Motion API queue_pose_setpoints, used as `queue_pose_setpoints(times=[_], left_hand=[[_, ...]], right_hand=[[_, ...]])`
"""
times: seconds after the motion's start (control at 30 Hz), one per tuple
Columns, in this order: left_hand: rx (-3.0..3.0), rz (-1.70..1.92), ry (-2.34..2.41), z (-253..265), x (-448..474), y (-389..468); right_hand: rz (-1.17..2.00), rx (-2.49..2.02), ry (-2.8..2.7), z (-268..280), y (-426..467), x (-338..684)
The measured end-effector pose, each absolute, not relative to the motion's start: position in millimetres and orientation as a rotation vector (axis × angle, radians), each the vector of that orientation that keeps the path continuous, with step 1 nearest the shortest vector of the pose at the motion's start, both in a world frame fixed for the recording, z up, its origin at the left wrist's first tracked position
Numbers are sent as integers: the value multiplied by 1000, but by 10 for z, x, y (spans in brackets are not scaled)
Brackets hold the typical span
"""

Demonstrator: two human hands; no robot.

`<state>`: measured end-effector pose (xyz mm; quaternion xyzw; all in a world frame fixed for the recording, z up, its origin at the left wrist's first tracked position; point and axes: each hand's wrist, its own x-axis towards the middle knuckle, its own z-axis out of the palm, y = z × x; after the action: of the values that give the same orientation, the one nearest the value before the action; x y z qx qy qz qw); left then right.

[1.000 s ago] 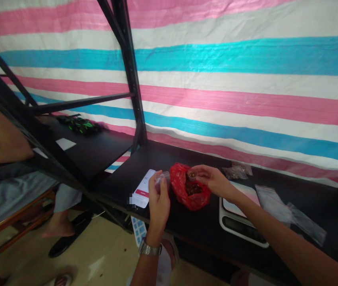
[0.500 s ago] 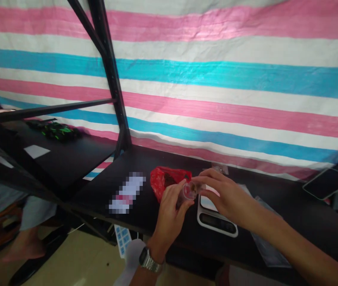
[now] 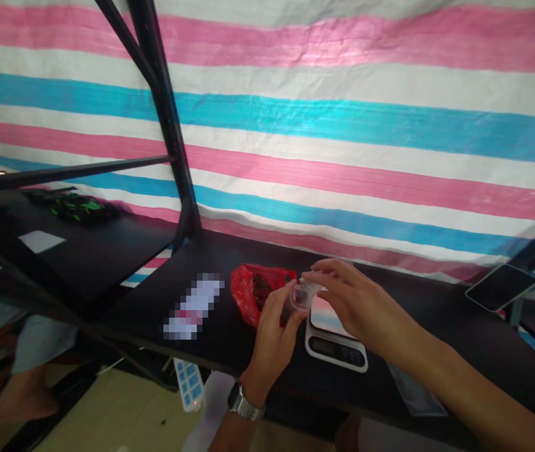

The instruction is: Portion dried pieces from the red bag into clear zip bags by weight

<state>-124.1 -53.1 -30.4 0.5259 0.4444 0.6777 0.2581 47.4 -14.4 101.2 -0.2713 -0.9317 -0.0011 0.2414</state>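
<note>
My left hand, with a metal watch on its wrist, wraps its fingers round a small clear cup, its mouth turned up towards me. In my right hand is a second small clear container, pinched in the fingertips and tipped at the cup's rim. Whether the two touch I cannot tell. Left of the cup lies an open red plastic bag with dark brown loose bits inside. A white digital scale sits under my right hand, partly covered by it.
Everything rests on a black table. A blurred-out card or packet lies at left, a clear plastic sleeve at right front. A phone leans at far right. Black frame posts stand behind left; a person's leg shows beyond.
My right hand has tilted its container further over the cup. Brown bits seen at the container's mouth before no longer show there. The view has shifted slightly to the right.
</note>
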Motion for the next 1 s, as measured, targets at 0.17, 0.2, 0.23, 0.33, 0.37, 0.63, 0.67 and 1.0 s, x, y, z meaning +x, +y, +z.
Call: queue_pose_setpoints(times=[0.17, 0.2, 0.23, 0.33, 0.37, 0.63, 0.67, 1.0], left_hand=[[879, 1812, 933, -201, -1447, -618], [780, 1809, 873, -191, -1525, -641], [700, 1823, 829, -188, -1615, -667], [589, 1964, 837, -229, -1918, -749], [583, 2012, 876, -260, -2016, -772], [621, 1993, 1177, -567, -2293, -666], [653, 1969, 1192, -580, -2270, -616], [475, 1917, 911, -565, -2192, -186]], right_hand=[[144, -853, -2329, 949, -39, 323], [161, -887, -2337, 917, -11, 290], [176, -924, -2365, 879, 17, 253], [181, -1032, -2502, 738, 106, 86], [174, -1064, -2546, 686, 136, 5], [-17, -1191, -2893, 300, 394, -746], [-22, -1194, -2905, 265, 421, -793], [253, -1197, -2827, 96, 585, -847]])
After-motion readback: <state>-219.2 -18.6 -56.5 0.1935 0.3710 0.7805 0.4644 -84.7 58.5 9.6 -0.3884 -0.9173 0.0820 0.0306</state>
